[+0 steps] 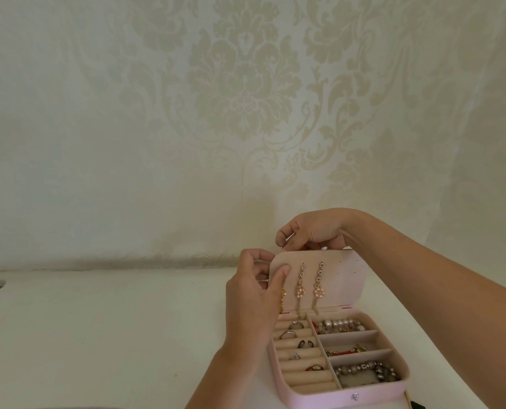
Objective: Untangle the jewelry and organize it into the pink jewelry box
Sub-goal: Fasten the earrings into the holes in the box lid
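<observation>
Pinning the earring [282, 301] at the left of the box's [378, 392] upright lid [346, 278] needs a braced lid and straight push — left hand [251, 308] pinches its edge, right hand [313, 231] curls behind, hold unseen.

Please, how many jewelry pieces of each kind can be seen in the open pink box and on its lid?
Rings: 5
Bracelets: 3
Earrings on the lid: 3, one of them gold and half hidden by the left hand
Total: 11
</observation>
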Motion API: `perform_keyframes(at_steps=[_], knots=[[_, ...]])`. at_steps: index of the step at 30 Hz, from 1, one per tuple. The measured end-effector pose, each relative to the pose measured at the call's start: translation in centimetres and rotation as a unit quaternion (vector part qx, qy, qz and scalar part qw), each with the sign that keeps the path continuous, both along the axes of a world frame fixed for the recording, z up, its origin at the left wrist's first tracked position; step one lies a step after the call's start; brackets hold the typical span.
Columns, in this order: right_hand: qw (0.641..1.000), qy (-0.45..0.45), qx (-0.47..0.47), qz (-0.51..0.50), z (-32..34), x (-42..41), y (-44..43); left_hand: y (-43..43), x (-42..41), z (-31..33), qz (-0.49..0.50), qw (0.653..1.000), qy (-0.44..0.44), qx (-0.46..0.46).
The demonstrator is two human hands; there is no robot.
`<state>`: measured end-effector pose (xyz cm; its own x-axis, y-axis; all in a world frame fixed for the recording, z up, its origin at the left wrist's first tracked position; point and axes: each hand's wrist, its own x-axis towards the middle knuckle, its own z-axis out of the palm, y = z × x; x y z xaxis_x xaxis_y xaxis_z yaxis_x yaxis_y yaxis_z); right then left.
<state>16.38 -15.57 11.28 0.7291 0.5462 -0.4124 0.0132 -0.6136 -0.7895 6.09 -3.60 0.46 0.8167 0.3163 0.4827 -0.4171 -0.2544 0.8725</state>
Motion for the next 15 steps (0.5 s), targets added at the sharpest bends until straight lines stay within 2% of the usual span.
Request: perform_keyframes(at_steps=[15], knots=[[1.000,0.005,-0.007,0.012,0.01,-0.23,0.09,0.03,-0.06,0.32,-0.020,0.999,0.007,-0.041]])
